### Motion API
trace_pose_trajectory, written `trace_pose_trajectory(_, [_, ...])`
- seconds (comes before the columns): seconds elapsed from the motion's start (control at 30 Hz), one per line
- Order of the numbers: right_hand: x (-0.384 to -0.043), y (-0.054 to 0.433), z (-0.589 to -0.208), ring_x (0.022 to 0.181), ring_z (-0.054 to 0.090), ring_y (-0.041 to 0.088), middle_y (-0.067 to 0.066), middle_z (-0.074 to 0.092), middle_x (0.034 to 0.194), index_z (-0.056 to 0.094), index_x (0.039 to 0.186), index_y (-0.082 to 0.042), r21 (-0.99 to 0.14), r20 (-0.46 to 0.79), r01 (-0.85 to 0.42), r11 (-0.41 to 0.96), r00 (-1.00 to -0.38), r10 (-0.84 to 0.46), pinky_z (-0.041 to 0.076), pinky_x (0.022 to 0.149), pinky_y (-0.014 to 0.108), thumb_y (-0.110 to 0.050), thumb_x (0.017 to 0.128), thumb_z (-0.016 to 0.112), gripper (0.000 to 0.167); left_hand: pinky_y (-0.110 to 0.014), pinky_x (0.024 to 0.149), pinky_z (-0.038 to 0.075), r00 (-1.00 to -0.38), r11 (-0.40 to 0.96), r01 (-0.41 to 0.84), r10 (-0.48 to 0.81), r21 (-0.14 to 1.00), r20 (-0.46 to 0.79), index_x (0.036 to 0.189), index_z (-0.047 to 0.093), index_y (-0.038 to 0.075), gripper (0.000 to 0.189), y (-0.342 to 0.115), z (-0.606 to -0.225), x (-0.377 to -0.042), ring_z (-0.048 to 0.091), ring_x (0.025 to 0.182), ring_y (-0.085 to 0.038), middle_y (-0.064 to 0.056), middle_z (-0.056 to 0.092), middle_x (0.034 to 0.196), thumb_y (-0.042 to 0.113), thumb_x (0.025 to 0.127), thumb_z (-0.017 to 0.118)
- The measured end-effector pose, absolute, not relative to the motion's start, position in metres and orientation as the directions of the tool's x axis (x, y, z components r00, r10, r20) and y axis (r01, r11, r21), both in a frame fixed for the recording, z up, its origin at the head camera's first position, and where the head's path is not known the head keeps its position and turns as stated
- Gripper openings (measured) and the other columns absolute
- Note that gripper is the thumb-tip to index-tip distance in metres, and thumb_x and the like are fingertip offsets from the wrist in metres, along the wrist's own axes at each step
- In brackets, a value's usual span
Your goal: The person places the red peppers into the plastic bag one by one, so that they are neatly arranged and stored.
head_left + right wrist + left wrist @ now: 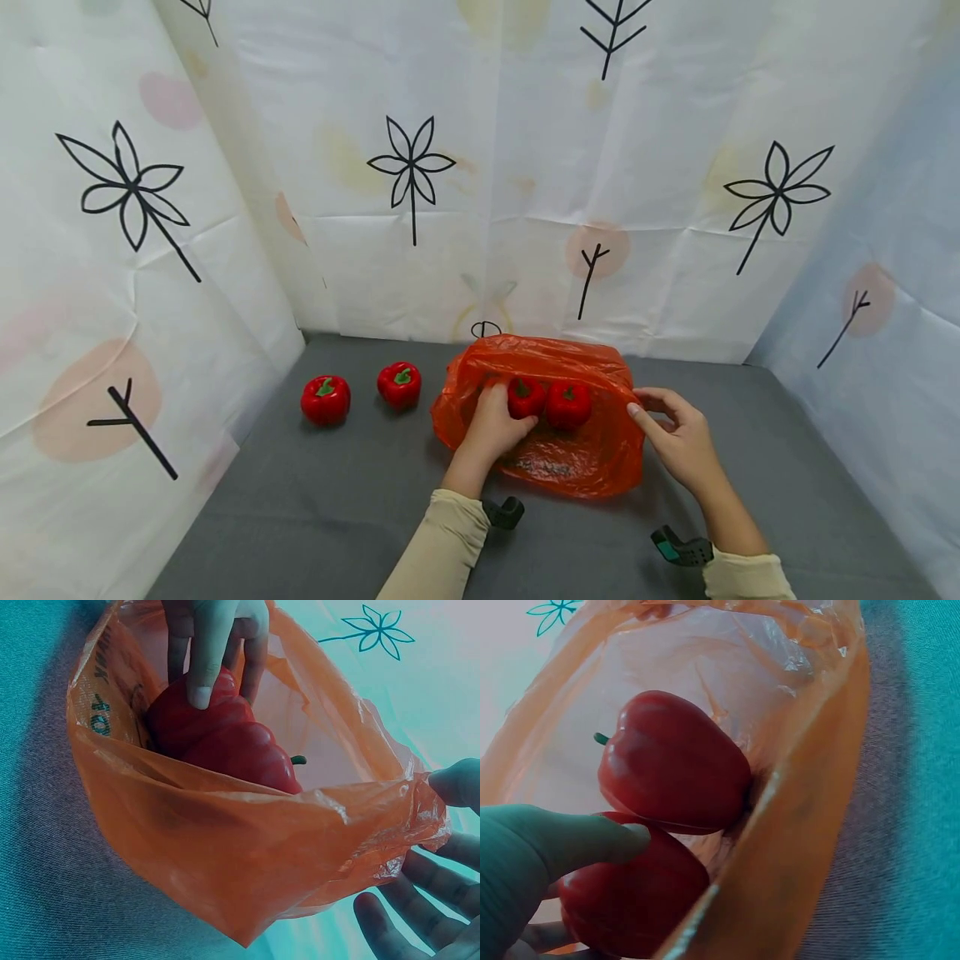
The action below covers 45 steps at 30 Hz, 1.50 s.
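An orange-red plastic bag (pixel 555 475) lies on its side with its mouth facing me. Inside it two red bell peppers sit side by side, the left one (pixel 526 398) against the right one (pixel 567 406). My left hand (pixel 493 425) reaches into the bag and grips the left bell pepper, thumb over its near side, as the left wrist view also shows on the pepper (pixel 634 889). At the bag's right edge, my right hand (pixel 678 437) pinches the rim between thumb and fingers. In the right wrist view the bag's side (pixel 202 840) partly hides both peppers.
Two more red bell peppers stand left of the bag, one farther left (pixel 326 400) and one nearer the bag (pixel 399 386). The grey table (pixel 315 517) is bordered by white patterned cloth (pixel 480 167) behind and at both sides.
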State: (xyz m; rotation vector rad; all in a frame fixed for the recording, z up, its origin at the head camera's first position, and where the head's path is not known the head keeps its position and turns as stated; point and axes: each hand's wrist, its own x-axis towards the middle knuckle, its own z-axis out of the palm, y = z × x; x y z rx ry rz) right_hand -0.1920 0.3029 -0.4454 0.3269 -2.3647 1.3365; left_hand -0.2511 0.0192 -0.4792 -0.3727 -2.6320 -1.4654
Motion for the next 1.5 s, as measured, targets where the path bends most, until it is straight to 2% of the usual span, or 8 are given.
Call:
trace_pose_trajectory(0.17, [-0.192, 0.303, -0.445, 0.104, 0.061, -0.014, 0.019, 0.072, 0.123, 0.070, 0.127, 0.000, -0.762, 0.451, -0.388, 0.519, -0.893, -0.005, 0.053, 0.084, 0.005, -0.010, 0.102, 0.071, 0.027, -0.056, 0.109, 0.054, -0.971, 0.514, 0.237, 0.158, 0.825, 0.180, 0.137, 0.059, -0.001, 0.064, 0.015, -0.470, -0.248, 0.059, 0.127, -0.037, -0.020, 0.061, 0.133, 0.020, 0.085, 0.089])
trace_pose_trajectory(0.33, [-0.193, 0.303, -0.443, 0.104, 0.060, -0.015, 0.019, 0.072, 0.123, 0.070, 0.127, 0.000, -0.757, 0.454, -0.389, 0.525, -0.891, -0.006, 0.053, 0.084, 0.005, -0.011, 0.102, 0.071, 0.027, -0.055, 0.109, 0.054, -0.971, 0.547, 0.221, 0.200, 0.807, 0.131, 0.141, 0.056, 0.001, 0.067, 0.011, -0.458, -0.242, 0.059, 0.126, -0.035, -0.019, 0.057, 0.135, 0.027, 0.088, 0.088])
trace_pose_trajectory(0.53, [-0.195, 0.304, -0.443, 0.104, 0.060, -0.015, 0.018, 0.073, 0.123, 0.071, 0.127, -0.002, -0.754, 0.457, -0.395, 0.525, -0.889, -0.012, 0.053, 0.084, 0.005, -0.011, 0.102, 0.071, 0.027, -0.058, 0.113, 0.051, -0.957, 0.577, 0.243, 0.272, 0.779, 0.097, 0.153, 0.049, 0.006, 0.077, 0.009, -0.444, -0.233, 0.053, 0.139, -0.037, -0.021, 0.050, 0.149, 0.032, 0.090, 0.086])
trace_pose_trajectory(0.7, [-0.194, 0.305, -0.445, 0.105, 0.060, -0.015, 0.017, 0.073, 0.123, 0.071, 0.127, -0.003, -0.748, 0.461, -0.397, 0.532, -0.887, -0.014, 0.052, 0.085, 0.004, -0.011, 0.102, 0.071, 0.027, -0.054, 0.115, 0.050, -0.932, 0.604, 0.292, 0.354, 0.742, 0.079, 0.153, 0.052, 0.008, 0.074, 0.003, -0.430, -0.223, 0.051, 0.144, -0.033, -0.017, 0.050, 0.156, 0.036, 0.092, 0.084])
trace_pose_trajectory(0.8, [-0.194, 0.306, -0.445, 0.105, 0.060, -0.015, 0.016, 0.073, 0.123, 0.071, 0.127, -0.003, -0.749, 0.460, -0.394, 0.533, -0.888, -0.009, 0.052, 0.084, 0.004, -0.012, 0.102, 0.071, 0.027, -0.052, 0.116, 0.049, -0.913, 0.583, 0.328, 0.398, 0.743, 0.091, 0.150, 0.055, 0.006, 0.071, -0.001, -0.421, -0.217, 0.053, 0.142, -0.031, -0.013, 0.055, 0.153, 0.037, 0.093, 0.082])
trace_pose_trajectory(1.0, [-0.193, 0.306, -0.444, 0.104, 0.059, -0.016, 0.017, 0.073, 0.124, 0.071, 0.128, -0.002, -0.750, 0.456, -0.389, 0.535, -0.890, -0.007, 0.052, 0.084, 0.004, -0.012, 0.102, 0.071, 0.028, -0.054, 0.115, 0.049, -0.906, 0.515, 0.337, 0.404, 0.788, 0.124, 0.149, 0.058, 0.011, 0.066, -0.010, -0.404, -0.208, 0.051, 0.143, -0.030, -0.008, 0.054, 0.155, 0.041, 0.094, 0.080])
trace_pose_trajectory(1.27, [-0.193, 0.307, -0.444, 0.105, 0.059, -0.016, 0.017, 0.073, 0.123, 0.071, 0.127, -0.002, -0.744, 0.464, -0.397, 0.537, -0.886, -0.011, 0.052, 0.084, 0.004, -0.012, 0.102, 0.071, 0.027, -0.058, 0.111, 0.052, -0.905, 0.391, 0.362, 0.364, 0.846, 0.219, 0.141, 0.063, 0.008, 0.053, -0.026, -0.393, -0.205, 0.064, 0.130, -0.034, -0.011, 0.065, 0.141, 0.033, 0.096, 0.080])
trace_pose_trajectory(1.5, [-0.191, 0.307, -0.445, 0.105, 0.059, -0.016, 0.017, 0.073, 0.123, 0.071, 0.128, -0.003, -0.742, 0.464, -0.399, 0.539, -0.886, -0.016, 0.051, 0.085, 0.003, -0.011, 0.102, 0.071, 0.027, -0.055, 0.106, 0.057, -0.900, 0.325, 0.426, 0.244, 0.844, 0.361, 0.131, 0.069, 0.007, 0.040, -0.042, -0.391, -0.210, 0.071, 0.117, -0.031, -0.009, 0.072, 0.123, 0.026, 0.098, 0.079])
